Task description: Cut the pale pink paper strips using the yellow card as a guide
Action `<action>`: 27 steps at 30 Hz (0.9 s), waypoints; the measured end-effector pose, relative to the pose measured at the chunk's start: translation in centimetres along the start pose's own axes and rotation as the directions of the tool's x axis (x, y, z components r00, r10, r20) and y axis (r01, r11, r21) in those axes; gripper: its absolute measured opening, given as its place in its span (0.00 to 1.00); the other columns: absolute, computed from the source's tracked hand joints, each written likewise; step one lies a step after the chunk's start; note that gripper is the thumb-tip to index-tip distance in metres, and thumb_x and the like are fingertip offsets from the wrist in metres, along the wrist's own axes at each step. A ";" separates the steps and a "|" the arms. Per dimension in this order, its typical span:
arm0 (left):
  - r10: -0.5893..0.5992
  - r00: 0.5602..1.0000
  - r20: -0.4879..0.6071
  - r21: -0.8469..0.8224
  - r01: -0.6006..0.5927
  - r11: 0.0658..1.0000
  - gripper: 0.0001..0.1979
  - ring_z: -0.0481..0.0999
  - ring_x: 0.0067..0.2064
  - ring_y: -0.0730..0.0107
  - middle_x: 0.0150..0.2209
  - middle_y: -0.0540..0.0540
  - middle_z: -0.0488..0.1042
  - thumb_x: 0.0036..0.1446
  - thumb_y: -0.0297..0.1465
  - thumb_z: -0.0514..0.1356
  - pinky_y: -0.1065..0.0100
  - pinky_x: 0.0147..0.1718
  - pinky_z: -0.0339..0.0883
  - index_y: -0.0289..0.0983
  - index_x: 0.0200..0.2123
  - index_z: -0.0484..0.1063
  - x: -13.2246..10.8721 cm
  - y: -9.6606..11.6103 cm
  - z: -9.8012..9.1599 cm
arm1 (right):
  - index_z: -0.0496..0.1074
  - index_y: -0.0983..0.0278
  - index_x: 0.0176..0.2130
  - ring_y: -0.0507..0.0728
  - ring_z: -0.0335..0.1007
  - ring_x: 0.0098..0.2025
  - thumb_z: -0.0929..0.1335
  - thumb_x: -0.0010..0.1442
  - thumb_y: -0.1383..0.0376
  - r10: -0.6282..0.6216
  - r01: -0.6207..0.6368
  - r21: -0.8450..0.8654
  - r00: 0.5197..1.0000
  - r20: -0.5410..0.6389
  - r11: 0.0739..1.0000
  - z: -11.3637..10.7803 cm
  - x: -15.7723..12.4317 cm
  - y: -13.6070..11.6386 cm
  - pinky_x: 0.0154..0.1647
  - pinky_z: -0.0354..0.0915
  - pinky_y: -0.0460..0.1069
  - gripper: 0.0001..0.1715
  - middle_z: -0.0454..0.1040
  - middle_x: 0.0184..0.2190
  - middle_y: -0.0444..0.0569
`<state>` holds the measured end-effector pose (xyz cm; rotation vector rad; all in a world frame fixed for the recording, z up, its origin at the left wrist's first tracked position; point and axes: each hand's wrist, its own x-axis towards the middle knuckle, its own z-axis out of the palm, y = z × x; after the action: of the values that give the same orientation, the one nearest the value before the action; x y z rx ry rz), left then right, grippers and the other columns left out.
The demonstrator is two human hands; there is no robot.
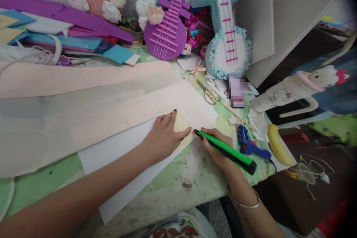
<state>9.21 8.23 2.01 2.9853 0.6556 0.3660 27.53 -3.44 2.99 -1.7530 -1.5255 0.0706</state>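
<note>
A pale Hello Kitty jug [287, 95] lies on its side well beyond the right hand [216, 148]; its inside does not show.

The left hand [163, 137] lies flat, fingers spread, pressing a small pale-yellow piece [180, 123] onto a long white foam sheet [117, 148] that runs back under the forearm. The right hand is closed around a green cutter [227, 151] with a black end cap; its tip meets the yellow piece's edge, just beside the left thumb.

The sheet is matte and smooth, with straight edges. Wider pale-pink sheets [83, 78] overlap beyond the left hand. The counter [178, 178] under both hands is green and scuffed with dried white smears.

Just right of the right hand lie a blue glue gun [249, 145] and a banana [276, 143]. Beyond it are gold-handled scissors [209, 95], then a purple foam guitar [166, 35] and a white one [228, 50] rimmed with teal paper flowers.
</note>
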 end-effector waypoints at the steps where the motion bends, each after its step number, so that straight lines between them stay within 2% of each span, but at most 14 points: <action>1: -0.001 1.000 0.003 0.001 0.001 1.000 0.18 0.59 0.60 0.39 0.64 0.35 0.56 0.65 0.35 0.53 0.51 0.47 0.54 0.55 0.57 0.65 0.0 0.0 0.0 | 0.75 0.60 0.37 0.55 0.80 0.30 0.67 0.54 0.68 0.000 0.000 0.010 1.000 -0.003 1.000 0.0 0.0 0.0 0.32 0.75 0.47 0.09 0.82 0.31 0.47; 21: 0.009 1.000 -0.007 0.045 -0.009 0.999 0.18 0.60 0.58 0.39 0.62 0.33 0.57 0.64 0.36 0.55 0.51 0.47 0.54 0.55 0.57 0.65 0.0 -0.1 0.3 | 0.76 0.60 0.38 0.56 0.80 0.32 0.67 0.54 0.68 0.031 -0.031 -0.021 1.000 0.007 0.999 -0.4 -0.9 0.4 0.35 0.75 0.48 0.10 0.82 0.33 0.47; 27: 0.011 1.000 -0.016 0.033 -0.011 0.999 0.18 0.60 0.58 0.40 0.62 0.34 0.56 0.64 0.36 0.54 0.51 0.47 0.54 0.55 0.57 0.65 0.0 -0.1 0.4 | 0.75 0.60 0.37 0.56 0.80 0.29 0.67 0.54 0.68 0.008 -0.010 -0.063 1.000 -0.024 0.998 -0.6 -1.2 0.4 0.32 0.75 0.48 0.10 0.82 0.31 0.47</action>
<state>9.25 8.30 1.61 3.0216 0.6536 0.3835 27.82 -4.79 2.63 -1.8044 -1.5176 0.0063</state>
